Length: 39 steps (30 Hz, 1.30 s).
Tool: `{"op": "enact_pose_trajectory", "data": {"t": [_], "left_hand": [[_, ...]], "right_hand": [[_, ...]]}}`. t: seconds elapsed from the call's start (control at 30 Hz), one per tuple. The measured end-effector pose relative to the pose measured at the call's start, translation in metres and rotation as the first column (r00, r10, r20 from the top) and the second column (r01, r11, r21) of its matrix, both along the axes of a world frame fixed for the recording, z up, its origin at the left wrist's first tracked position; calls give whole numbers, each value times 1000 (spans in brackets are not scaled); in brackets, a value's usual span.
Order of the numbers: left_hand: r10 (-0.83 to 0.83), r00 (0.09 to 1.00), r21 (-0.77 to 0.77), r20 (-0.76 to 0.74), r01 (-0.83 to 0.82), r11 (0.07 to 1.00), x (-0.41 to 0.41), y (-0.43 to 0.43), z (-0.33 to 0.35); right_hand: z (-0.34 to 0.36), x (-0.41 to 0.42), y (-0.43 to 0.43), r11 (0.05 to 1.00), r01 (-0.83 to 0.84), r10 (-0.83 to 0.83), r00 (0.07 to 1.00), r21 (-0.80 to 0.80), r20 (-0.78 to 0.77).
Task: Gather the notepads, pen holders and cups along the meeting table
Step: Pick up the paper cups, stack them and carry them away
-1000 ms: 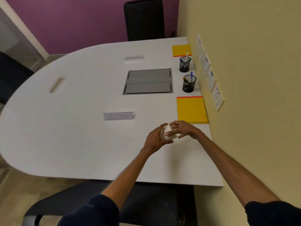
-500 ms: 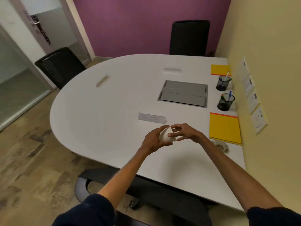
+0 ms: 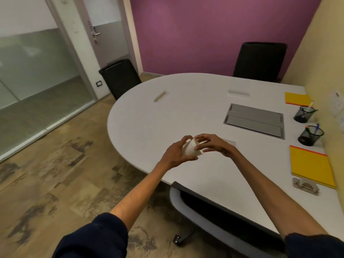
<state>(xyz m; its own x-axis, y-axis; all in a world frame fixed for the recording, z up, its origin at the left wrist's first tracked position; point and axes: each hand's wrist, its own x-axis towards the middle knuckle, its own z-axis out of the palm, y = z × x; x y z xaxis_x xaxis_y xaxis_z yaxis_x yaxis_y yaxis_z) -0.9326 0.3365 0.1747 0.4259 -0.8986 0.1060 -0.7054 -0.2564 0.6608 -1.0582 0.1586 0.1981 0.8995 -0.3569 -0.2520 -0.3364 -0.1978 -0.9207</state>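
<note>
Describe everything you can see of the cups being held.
The cups are white and paper-like, nested in a short stack with several rims showing; the count is unclear. The stack is tipped on its side, mouth toward the right, held up over the table. The left hand grips the body; the right hand pinches the rims.

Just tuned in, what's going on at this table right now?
A person holds what looks like a stack of white cups over the near edge of the table: the left hand grips the body, the right hand pinches the rim. The near notepad, far notepad, near pen holder and far pen holder sit by the wall, untouched.
</note>
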Motion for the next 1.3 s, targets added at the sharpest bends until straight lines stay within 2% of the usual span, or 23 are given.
{"op": "enact_pose_trajectory", "data": {"t": [0.27,0.4,0.63,0.77,0.93,1.07,1.3], "left_hand": [[171,983,-1,73,-171,985,94,106,7],[278,958,30,64,-281,959,132,149,3],[397,917,117,50,-400,909,182,178,-8],[434,900,149,42,-435,888,205,163,-23],[428,903,143,38,-429,892,241,116,-39],[375,927,150,29,-375,915,271,61,-49],[333,921,52,-201,-330,943,297,-26,-79]], "right_hand": [[16,116,84,989,-144,145,988,-23,46],[22,166,106,976,-212,215,974,-50,72],[0,223,113,981,-172,178,982,-92,60],[-19,243,103,982,-52,72,992,-183,99],[-39,276,68,915,58,-7,992,-399,128],[-52,294,24,879,141,-96,988,-456,120],[-84,296,-63,849,275,-303,953,-450,11]]}}
